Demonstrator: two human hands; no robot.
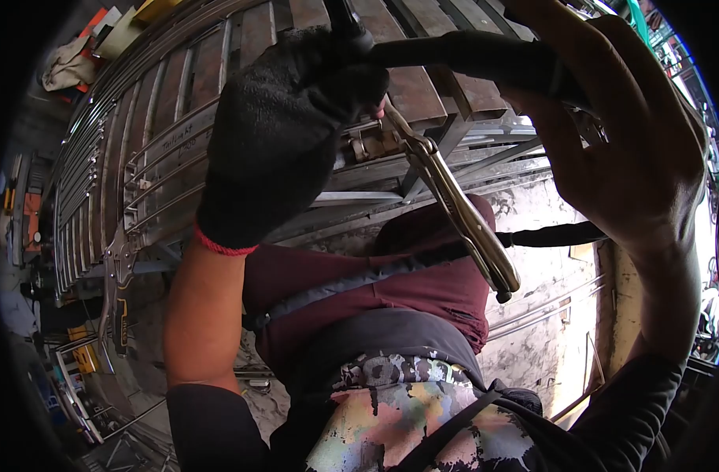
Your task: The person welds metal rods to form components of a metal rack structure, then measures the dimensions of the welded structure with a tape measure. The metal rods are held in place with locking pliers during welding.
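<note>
My left hand [273,149], in a black glove with a red cuff, is closed at the bent end of a black torch-like tool [470,57]. A bare fingertip pokes out of the glove beside the upper end of metal locking pliers [462,208], which slant down to the right over my thigh. My bare right hand [611,134] curls around the thicker handle part of the tool, fingers above and thumb below. A black cable [556,234] passes below my right hand and over my lap.
A slatted metal bench [159,102] with long rods spans the upper left. Another locking clamp [117,263] hangs at its edge. Tools and a yellow item [84,350] are at lower left. Sunlit stained floor [548,283] lies right of my legs.
</note>
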